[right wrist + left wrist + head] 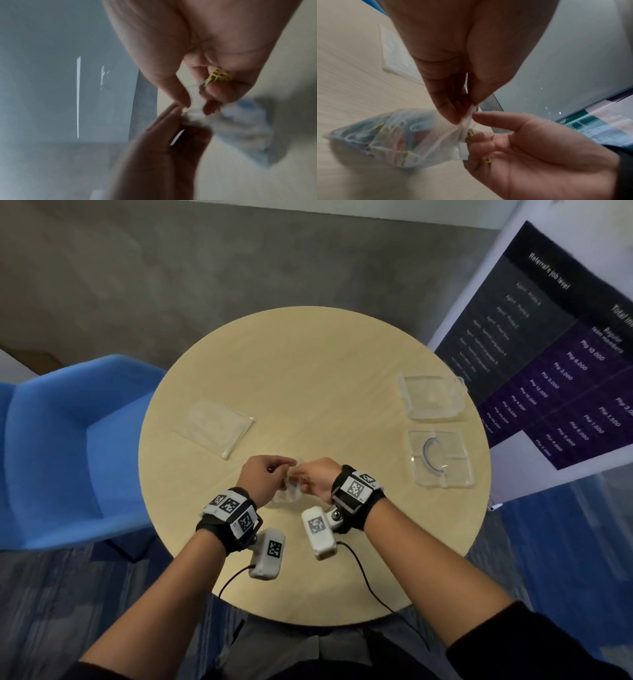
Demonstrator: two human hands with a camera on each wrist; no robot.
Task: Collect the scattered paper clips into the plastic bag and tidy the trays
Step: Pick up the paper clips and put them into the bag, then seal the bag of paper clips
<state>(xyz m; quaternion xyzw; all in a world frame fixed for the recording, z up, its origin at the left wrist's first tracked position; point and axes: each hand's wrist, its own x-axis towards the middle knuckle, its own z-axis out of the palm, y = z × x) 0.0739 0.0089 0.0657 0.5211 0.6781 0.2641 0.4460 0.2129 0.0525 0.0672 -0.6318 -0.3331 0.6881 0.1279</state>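
A small clear plastic bag (288,493) (393,138) (245,121) holding several coloured paper clips hangs just above the round table (308,364) near its front. My left hand (286,470) (464,113) pinches the bag's top rim from the left. My right hand (301,474) (197,106) meets it from the right, thumb and a fingertip at the same rim. Its other fingers curl round a few yellow paper clips (217,76) (486,160). Two clear trays (431,395) (442,457) lie apart at the table's right side.
A second, flat clear bag (214,428) lies on the table's left half. The nearer tray holds a dark curved piece (430,453). A blue chair (68,446) stands left of the table, and a printed banner (548,354) stands to its right.
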